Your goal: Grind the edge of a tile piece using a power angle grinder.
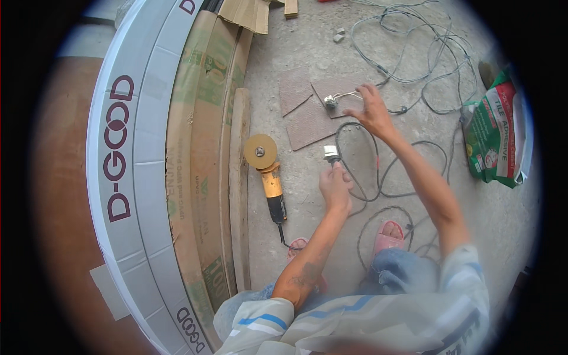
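My left hand (335,190) is closed on a dark cord end (333,160) with a white and silver head (330,151). My right hand (374,115) is raised above it and to the right, fingers apart and curled beside a small metallic fitting (330,101) with thin pale wires (346,93). The fitting lies on a reddish-grey tile piece (310,133), one of several. A yellow and black angle grinder (273,186) with a tan disc (257,148) lies to the left of my left hand, its cord trailing toward my feet.
Long cartons (201,148) and a white-wrapped bundle (148,160) run along the left, beside a wooden plank (238,189). Tangled cables (435,53) lie on the concrete floor (296,47) at the upper right. A green, red and white bag (494,136) stands at the far right, with small rubble pieces (339,36) at the top.
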Available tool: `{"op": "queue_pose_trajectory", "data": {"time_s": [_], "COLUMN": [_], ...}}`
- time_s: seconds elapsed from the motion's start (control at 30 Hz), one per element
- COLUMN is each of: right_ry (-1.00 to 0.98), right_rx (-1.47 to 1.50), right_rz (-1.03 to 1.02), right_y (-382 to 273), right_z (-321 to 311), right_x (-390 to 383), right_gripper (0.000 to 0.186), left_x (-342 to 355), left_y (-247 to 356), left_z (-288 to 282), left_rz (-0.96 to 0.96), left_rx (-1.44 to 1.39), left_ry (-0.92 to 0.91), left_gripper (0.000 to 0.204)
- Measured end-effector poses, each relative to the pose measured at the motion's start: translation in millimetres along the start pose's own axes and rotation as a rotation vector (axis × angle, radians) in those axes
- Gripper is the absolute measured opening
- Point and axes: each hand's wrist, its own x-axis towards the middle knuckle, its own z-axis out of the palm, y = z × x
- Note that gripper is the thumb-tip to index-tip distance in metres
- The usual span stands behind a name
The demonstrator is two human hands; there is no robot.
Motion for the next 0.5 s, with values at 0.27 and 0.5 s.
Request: {"op": "queue_pose_trajectory", "data": {"time_s": [0.27, 0.5], "right_ry": [0.074, 0.138], "right_rx": [0.045, 0.194], "right_rz": [0.167, -0.065], "right_y": [-9.4, 5.9], "right_z": [109.3, 33.1], "right_x": [-6.1, -14.8], "right_gripper": [0.051, 0.041], "left_x": [-1.5, 26.1], "left_y": [35.6, 51.2], "left_z": [-29.2, -10.4], "left_rz": [0.157, 0.384], "left_rx": [0.146, 0.479], "left_ry": [0.031, -0.083], "left_gripper": [0.032, 0.037]}}
